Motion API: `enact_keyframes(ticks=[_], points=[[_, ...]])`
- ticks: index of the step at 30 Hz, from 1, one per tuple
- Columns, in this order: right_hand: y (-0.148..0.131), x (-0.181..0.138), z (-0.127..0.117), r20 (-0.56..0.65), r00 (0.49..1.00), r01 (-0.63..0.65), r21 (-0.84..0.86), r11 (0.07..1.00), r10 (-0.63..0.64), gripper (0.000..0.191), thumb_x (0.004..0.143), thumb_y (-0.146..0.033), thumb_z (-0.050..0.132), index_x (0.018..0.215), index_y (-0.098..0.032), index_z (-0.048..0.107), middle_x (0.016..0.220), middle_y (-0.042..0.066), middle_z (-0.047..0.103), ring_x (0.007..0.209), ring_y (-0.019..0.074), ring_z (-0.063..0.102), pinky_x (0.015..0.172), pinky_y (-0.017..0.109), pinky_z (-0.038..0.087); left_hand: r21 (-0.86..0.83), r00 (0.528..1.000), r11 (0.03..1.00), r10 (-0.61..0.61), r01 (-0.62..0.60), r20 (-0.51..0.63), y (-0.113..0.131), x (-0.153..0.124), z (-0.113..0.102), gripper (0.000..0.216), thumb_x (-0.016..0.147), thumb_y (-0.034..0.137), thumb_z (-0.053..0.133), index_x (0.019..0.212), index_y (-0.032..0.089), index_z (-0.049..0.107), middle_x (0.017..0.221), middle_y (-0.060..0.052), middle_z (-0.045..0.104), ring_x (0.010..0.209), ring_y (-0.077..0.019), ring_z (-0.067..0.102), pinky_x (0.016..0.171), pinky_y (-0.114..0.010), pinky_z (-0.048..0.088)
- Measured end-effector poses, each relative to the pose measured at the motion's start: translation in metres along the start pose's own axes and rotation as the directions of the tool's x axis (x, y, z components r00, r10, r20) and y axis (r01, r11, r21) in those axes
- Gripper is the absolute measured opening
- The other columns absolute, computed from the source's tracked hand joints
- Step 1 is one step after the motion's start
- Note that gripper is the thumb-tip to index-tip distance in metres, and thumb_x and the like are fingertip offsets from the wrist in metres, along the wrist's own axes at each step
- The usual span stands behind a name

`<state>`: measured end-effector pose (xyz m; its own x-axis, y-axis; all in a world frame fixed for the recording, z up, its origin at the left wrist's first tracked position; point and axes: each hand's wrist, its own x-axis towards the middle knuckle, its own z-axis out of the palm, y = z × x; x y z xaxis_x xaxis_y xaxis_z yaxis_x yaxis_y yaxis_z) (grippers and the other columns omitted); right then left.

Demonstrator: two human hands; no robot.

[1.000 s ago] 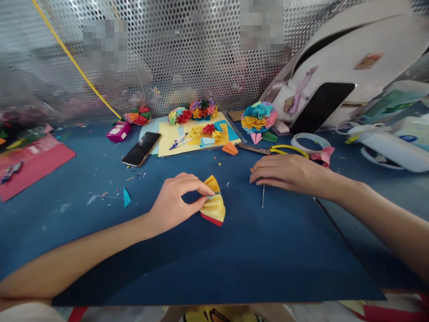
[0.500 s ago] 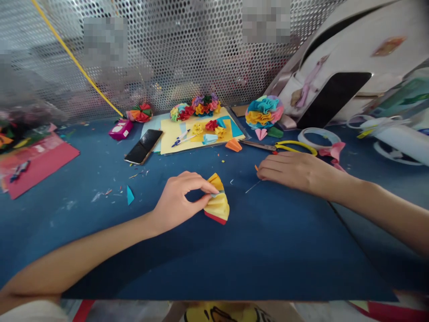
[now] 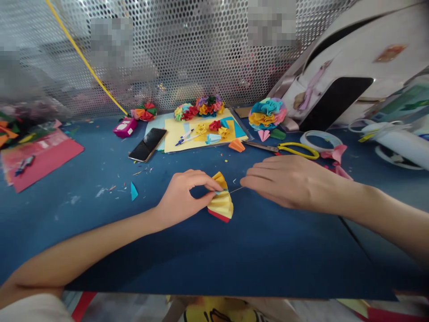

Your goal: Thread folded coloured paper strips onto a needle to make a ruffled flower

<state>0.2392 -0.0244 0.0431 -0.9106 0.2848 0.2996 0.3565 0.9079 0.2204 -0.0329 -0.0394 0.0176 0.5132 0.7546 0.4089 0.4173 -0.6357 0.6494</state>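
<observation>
A perforated metal screen (image 3: 187, 49) forms the far boundary, spanning the full width behind the blue desk (image 3: 268, 255). A yellow cord (image 3: 85, 60) runs diagonally across its left section. Two pixelated patches obscure its upper area.

Both arms are bare from the wrist up the forearm: the left forearm (image 3: 94, 246) comes in from the near left, the right forearm (image 3: 378, 214) from the right edge. The left hand (image 3: 182, 199) and right hand (image 3: 288, 183) show nothing worn on them, and the fingernails (image 3: 258, 176) look short, though the view is too soft to be sure. In the near left corner lies pale fabric (image 3: 30, 311), perhaps a sleeve, too cropped to tell.
</observation>
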Motion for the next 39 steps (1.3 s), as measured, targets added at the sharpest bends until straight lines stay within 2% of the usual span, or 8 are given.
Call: enact_keyframes(ticks=[5,14,23,29,33,39], points=[[-0.006,0.013,0.002,0.007,0.999,0.034,-0.077,0.996,-0.034,0.027,0.103,-0.014,0.039,0.091,-0.019,0.062,0.074,0.000,0.063,0.061,0.0155,0.050,0.061,0.033,0.031,-0.018,1.000,1.000,0.008,-0.008,0.017,0.003,0.000,-0.001,0.018,0.082,0.004,0.066,0.085,0.019,0.075,0.085,-0.001,0.079,0.077,-0.0142,0.072,0.080,-0.028,0.056],[0.003,0.026,0.016,-0.101,0.991,0.074,-0.105,0.992,-0.085,0.036,0.106,-0.011,0.029,0.100,-0.018,0.064,0.075,0.001,0.061,0.065,0.0148,0.048,0.062,0.033,0.029,0.006,0.999,0.999,-0.033,0.033,0.003,0.001,0.000,-0.001,0.014,0.084,0.009,0.069,0.089,0.020,0.075,0.087,-0.001,0.079,0.082,-0.0159,0.073,0.080,-0.029,0.054],[0.001,0.027,0.011,-0.155,0.979,0.092,-0.226,0.970,-0.129,0.028,0.105,-0.011,0.041,0.094,-0.019,0.065,0.073,-0.001,0.062,0.064,0.0136,0.046,0.062,0.032,0.030,0.018,0.999,0.999,-0.034,0.034,-0.013,-0.001,0.000,0.003,0.014,0.081,0.006,0.076,0.083,0.019,0.073,0.084,0.002,0.078,0.079,-0.0137,0.070,0.077,-0.026,0.051],[0.001,0.028,0.012,-0.150,0.983,0.077,-0.171,0.982,-0.103,0.034,0.106,-0.010,0.035,0.094,-0.019,0.066,0.071,-0.001,0.059,0.064,0.0148,0.045,0.063,0.032,0.030,-0.007,0.997,0.998,-0.068,0.068,-0.021,0.003,0.002,0.003,0.015,0.080,0.006,0.076,0.086,0.019,0.072,0.079,0.004,0.076,0.075,-0.0116,0.069,0.074,-0.023,0.051],[0.002,0.026,0.013,-0.140,0.985,0.079,-0.144,0.986,-0.099,0.037,0.106,-0.010,0.031,0.096,-0.017,0.066,0.072,0.000,0.059,0.064,0.0153,0.045,0.063,0.032,0.030,-0.020,0.994,0.995,-0.096,0.095,-0.057,0.003,0.001,0.003,0.014,0.080,0.007,0.077,0.078,0.018,0.069,0.079,0.004,0.076,0.075,-0.0116,0.070,0.073,-0.022,0.051],[0.002,0.025,0.014,-0.136,0.987,0.063,-0.172,0.983,-0.087,0.034,0.106,-0.011,0.034,0.096,-0.018,0.065,0.073,-0.001,0.060,0.064,0.0145,0.046,0.062,0.032,0.029,-0.137,0.991,0.985,-0.118,0.109,-0.058,-0.001,-0.001,0.003,0.005,0.084,0.015,0.077,0.080,0.018,0.076,0.083,0.000,0.079,0.078,-0.0141,0.071,0.075,-0.025,0.053]])
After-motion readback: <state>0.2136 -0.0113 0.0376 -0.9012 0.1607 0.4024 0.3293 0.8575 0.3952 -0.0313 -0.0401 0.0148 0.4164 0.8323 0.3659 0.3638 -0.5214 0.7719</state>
